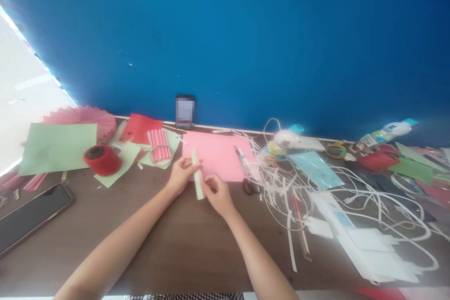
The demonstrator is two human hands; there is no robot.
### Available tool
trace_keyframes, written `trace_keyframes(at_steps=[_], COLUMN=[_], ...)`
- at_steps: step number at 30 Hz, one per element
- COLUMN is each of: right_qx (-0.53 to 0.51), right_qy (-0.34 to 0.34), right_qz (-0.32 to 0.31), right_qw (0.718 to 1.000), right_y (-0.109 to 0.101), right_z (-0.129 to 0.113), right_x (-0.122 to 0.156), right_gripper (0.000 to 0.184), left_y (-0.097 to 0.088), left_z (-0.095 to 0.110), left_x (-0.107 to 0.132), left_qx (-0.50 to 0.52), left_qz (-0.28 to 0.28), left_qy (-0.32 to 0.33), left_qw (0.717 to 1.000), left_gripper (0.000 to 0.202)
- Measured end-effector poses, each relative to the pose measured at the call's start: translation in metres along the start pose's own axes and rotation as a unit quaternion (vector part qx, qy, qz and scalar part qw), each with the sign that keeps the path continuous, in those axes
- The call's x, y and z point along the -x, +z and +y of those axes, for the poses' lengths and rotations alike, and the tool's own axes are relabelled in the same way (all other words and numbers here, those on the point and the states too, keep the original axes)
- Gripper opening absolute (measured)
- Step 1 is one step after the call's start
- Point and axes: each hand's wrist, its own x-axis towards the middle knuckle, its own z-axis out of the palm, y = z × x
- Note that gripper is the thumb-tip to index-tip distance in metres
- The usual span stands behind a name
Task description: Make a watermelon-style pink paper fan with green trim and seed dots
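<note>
Between my two hands is a narrow pale green paper strip (198, 186), held upright and slightly tilted. My left hand (183, 172) pinches its upper part between thumb and fingers. On the strip's right side, my right hand (216, 191) has its fingers curled against the lower part, with a bit of pink along that edge. A pink paper sheet (221, 152) lies flat on the table just behind both hands. To its right rest a pen (241, 153) and the dark handles of scissors (249, 187).
Cables and paper scraps tangle around a white power strip (337, 225) at right, near a glue bottle (284, 139). A red roll (102, 159), green paper (59, 147) and a phone (35, 215) are at left. Another phone (185, 111) leans against the blue wall (225, 37).
</note>
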Motion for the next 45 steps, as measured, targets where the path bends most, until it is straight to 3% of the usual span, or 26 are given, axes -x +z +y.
trace_keyframes(at_steps=[5,9,12,17,21,27,38,45], right_qx=[-0.099,-0.104,-0.089,-0.043,-0.043,-0.020,-0.030,-0.107], right_qy=[-0.025,0.013,0.030,0.054,0.063,0.064,0.080,0.063], right_qz=[0.093,0.023,-0.011,-0.065,-0.035,0.040,-0.006,0.047], right_qw=[0.990,0.994,0.995,0.995,0.996,0.997,0.996,0.991], right_y=[-0.019,-0.028,-0.031,-0.033,-0.030,-0.025,-0.024,-0.026], right_z=[-0.008,-0.007,-0.006,-0.005,0.001,0.002,-0.005,-0.003], right_x=[-0.009,-0.016,-0.016,-0.015,-0.016,-0.016,-0.014,-0.014], right_gripper=[0.029,0.022,0.014,0.018,0.024,0.026,0.023,0.027], left_y=[0.000,-0.003,-0.007,-0.013,-0.012,-0.008,-0.015,-0.013], left_z=[0.007,0.011,0.012,0.012,0.015,0.016,0.019,0.013], left_x=[0.003,0.005,0.004,0.002,0.002,0.002,0.000,0.001], left_qx=[-0.083,-0.108,-0.112,-0.165,-0.193,-0.133,-0.084,-0.098], left_qz=[-0.171,-0.259,-0.264,-0.285,-0.314,-0.329,-0.333,-0.317], left_qy=[-0.078,-0.149,-0.164,-0.145,-0.143,-0.155,-0.256,-0.259], left_qw=[0.979,0.948,0.944,0.933,0.918,0.922,0.904,0.907], left_gripper=[0.024,0.029,0.031,0.025,0.029,0.035,0.035,0.034])
